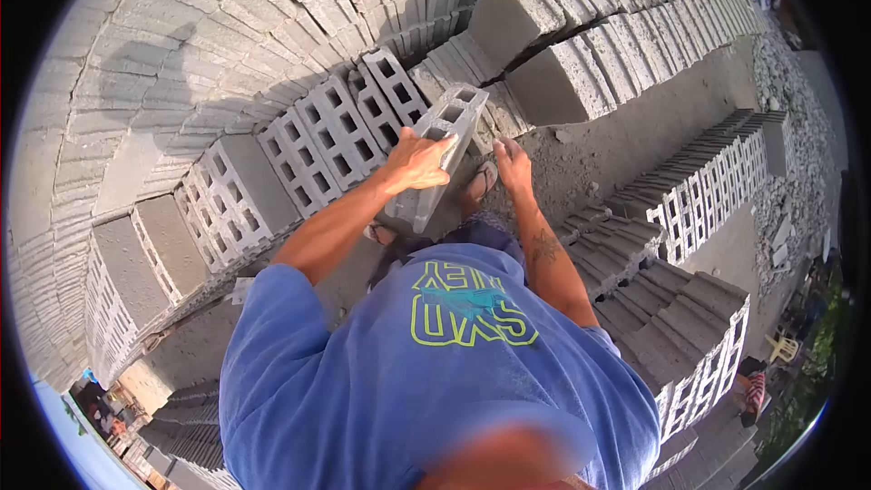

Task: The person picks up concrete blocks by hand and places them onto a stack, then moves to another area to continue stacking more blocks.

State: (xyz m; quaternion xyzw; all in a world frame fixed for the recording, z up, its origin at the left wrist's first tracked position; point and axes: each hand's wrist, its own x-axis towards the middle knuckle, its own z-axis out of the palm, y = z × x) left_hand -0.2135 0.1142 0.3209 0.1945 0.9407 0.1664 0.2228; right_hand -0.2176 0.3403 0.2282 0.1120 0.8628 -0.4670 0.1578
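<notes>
My left hand (420,160) grips one grey hollow concrete block (420,205), its fingers over the side and into the holes. The block is tilted, holes facing up, in front of my body. My right hand (513,161) is to the right of the block, apart from it, with its fingers bent downward; whether they hold anything is too small to tell. Just beyond the held block, a row of hollow blocks (340,127) stands with the holes showing.
Stacked blocks (218,9) rise ahead and to the left. More stacks (626,54) stand at the upper right, with further rows (680,318) at the lower right. Rubble (789,172) lies at the far right. My sandalled feet are below the hands. A person (752,390) is at the far right.
</notes>
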